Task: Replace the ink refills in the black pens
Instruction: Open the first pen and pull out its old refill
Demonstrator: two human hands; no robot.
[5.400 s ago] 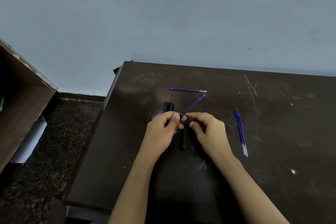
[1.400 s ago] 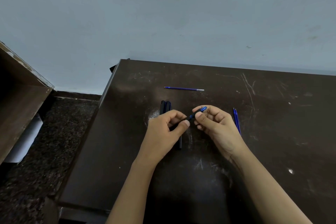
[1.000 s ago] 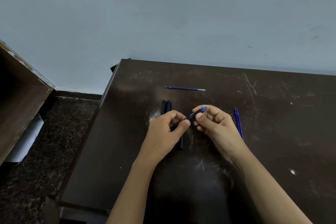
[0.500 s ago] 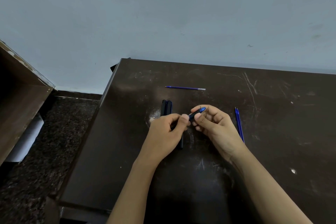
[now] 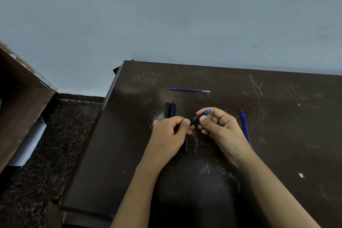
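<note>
While the left hand (image 5: 170,131) pinched the held pen (image 5: 200,116) low, the right hand (image 5: 220,127) gripped its blue-tipped end above the table (image 5: 277,135) | loose pen (image 5: 185,146) lay under left hand | pen pair (image 5: 170,110) side by side beyond | refill pair (image 5: 244,126) beside right hand | far refill (image 5: 188,90) farthest

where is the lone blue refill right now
Head view: the lone refill lies crosswise on the table, left half, just beyond the two black pens.

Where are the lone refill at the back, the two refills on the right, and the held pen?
lone refill (image 5: 188,90): head view, middle of its blue tube.
two refills (image 5: 244,126): head view, midway along the pair.
held pen (image 5: 207,112): head view, its blue end.
</note>
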